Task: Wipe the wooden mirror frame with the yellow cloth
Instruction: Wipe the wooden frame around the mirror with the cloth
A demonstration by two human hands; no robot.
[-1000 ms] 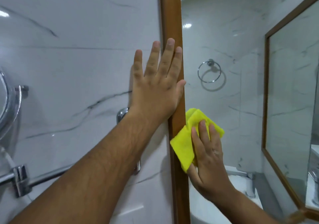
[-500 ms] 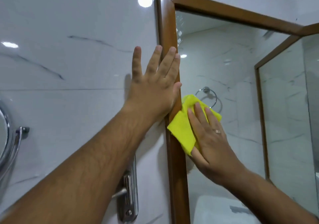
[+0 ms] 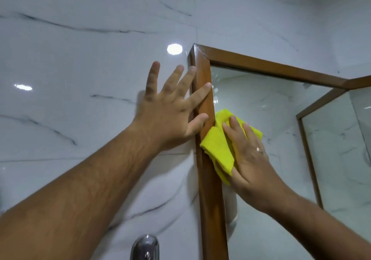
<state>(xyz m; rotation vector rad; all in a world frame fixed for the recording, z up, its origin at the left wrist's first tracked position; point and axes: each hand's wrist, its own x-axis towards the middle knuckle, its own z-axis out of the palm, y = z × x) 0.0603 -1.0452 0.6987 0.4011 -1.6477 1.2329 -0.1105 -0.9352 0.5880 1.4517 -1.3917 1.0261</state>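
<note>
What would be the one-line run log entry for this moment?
step: wiping frame | right hand: flat on yellow cloth | cloth: on wooden mirror frame left rail | left hand: spread, braced on wall/frame

Glossy white marble-veined wall tiles (image 3: 80, 63)

Marble wall (image 3: 80, 59) carries wooden mirror frame (image 3: 210, 199), chrome fitting (image 3: 145, 247)
</note>
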